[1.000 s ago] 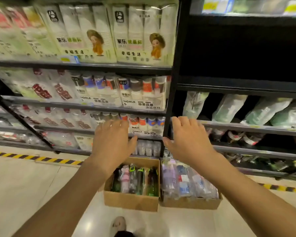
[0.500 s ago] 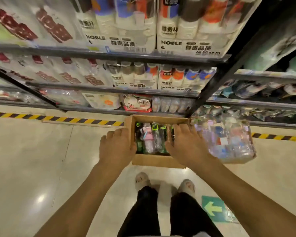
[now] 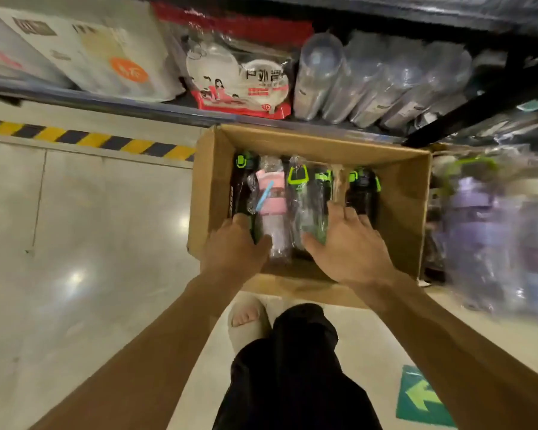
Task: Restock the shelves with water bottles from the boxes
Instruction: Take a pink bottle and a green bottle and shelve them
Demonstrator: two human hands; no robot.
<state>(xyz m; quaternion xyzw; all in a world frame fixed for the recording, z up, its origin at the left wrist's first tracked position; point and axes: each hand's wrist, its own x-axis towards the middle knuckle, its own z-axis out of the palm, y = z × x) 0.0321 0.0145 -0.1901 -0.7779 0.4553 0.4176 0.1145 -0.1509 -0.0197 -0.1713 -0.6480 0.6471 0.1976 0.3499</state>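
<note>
Bottles (image 3: 305,203) in box (image 3: 407,209) now under hands: left hand (image 3: 233,252) grip closing on black bottle (image 3: 241,193), right hand (image 3: 345,246) spread wide.

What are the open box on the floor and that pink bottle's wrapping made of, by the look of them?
The box looks like plain brown corrugated cardboard: matte, with raw folded flaps and no print showing. The wrap on the pink bottle seems to be thin clear plastic film, since it crinkles and catches glare. The bottle itself is probably plastic too, though the wrap and blur leave that open.
</note>
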